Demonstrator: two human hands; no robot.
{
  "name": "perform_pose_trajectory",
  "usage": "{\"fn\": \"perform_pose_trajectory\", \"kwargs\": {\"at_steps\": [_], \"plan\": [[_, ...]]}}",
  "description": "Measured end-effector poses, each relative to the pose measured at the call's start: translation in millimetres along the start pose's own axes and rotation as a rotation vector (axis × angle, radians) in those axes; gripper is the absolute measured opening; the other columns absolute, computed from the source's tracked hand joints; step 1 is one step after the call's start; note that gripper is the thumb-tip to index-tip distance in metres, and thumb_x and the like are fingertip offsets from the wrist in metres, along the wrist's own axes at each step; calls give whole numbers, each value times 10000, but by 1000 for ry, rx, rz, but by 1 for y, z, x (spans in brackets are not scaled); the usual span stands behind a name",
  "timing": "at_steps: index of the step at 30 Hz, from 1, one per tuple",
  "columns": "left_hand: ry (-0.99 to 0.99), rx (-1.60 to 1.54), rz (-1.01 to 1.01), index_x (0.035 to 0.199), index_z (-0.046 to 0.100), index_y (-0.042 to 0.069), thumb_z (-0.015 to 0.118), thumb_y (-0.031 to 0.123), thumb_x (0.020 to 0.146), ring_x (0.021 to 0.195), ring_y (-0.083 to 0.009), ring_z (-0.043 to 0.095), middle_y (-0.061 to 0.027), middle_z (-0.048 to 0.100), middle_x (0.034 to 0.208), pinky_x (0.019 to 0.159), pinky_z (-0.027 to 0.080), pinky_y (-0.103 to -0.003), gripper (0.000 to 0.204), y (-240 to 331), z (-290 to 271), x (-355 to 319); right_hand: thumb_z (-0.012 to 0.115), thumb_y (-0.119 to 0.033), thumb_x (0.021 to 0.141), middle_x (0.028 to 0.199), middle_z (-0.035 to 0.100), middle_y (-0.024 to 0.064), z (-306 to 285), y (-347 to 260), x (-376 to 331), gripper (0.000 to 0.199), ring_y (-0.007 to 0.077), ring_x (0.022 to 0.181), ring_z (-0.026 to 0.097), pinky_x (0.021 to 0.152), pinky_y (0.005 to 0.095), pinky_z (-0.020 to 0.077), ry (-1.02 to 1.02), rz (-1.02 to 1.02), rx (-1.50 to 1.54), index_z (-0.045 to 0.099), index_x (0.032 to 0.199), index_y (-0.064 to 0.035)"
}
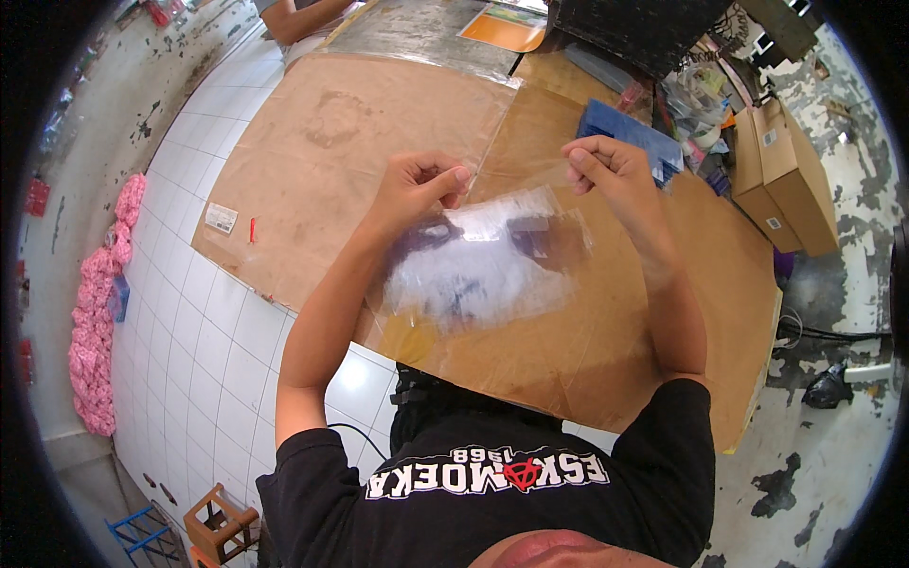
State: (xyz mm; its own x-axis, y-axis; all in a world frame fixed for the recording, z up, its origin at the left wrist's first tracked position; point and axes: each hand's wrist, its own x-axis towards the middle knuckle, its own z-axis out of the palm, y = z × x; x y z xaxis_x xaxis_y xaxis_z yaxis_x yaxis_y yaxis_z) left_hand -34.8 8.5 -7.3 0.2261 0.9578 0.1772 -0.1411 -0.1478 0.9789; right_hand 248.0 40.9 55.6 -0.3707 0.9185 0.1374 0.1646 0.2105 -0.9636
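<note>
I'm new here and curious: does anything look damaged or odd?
Yes: the brown table covering has darker, stain-like blotches ahead and left of the left hand, unlike the plainer brown around them.

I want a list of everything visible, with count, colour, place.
Plastic pile: one, whitish clear, on table
Table: one, brown, centre
Label: one, white, table left
Strip: one, red, beside label
Sheet: one, orange, far end
Case: one, black, upper right
Flat items: uncertain, blue, right
Cardboard box: at least one, brown, right
Plastic clutter: many, mixed, right
Bundle: one, pink, left wall
Stool: one, brown, lower left
Bag: one, black, right floor
Other person's arm: one, bare, top left
Shirt: one, black, bottom
Left hand: one, bare, beyond pile
Right hand: one, bare, beyond pile
</note>
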Motion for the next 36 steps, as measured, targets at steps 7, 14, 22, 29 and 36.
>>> {"fn": "perform_pose_trajectory", "kwargs": {"at_steps": [7,14,22,29,36], "plan": [[40,15,8,850,660,-33,646,122,897,582,-118,575,-50,611,670,544,468,-258,163,0,1,0,608,-169,928,778,642,20,0,-1,1,192,76,700,599,612,218,506,8,0,-11,673,988,1],[59,57,12,846,662,-26,642,123,897,582,-117,583,-53,623,683,549,478,-254,159,0,0,0,598,-169,934,774,639,7,-1,-4,0,193,66,697,590,607,215,500,12,7,-8,675,984,1],[57,32,17,859,664,-16,642,123,897,592,-110,584,-49,628,692,556,482,-250,146,-3,-4,1,607,-168,928,774,645,8,-5,-2,1,190,62,679,583,598,211,493,45,15,16,673,976,4],[61,47,19,865,667,-11,642,119,895,600,-105,586,-49,633,698,564,482,-243,136,-5,-4,2,612,-148,925,752,639,14,-7,-1,1,171,65,640,569,578,207,478,46,7,25,669,965,9],[70,27,0,861,671,-6,652,128,889,600,-103,583,-43,630,692,566,478,-240,138,-2,-3,0,612,-154,925,741,637,16,-5,-4,1,186,64,632,564,572,203,469,49,8,12,665,960,20]]}}
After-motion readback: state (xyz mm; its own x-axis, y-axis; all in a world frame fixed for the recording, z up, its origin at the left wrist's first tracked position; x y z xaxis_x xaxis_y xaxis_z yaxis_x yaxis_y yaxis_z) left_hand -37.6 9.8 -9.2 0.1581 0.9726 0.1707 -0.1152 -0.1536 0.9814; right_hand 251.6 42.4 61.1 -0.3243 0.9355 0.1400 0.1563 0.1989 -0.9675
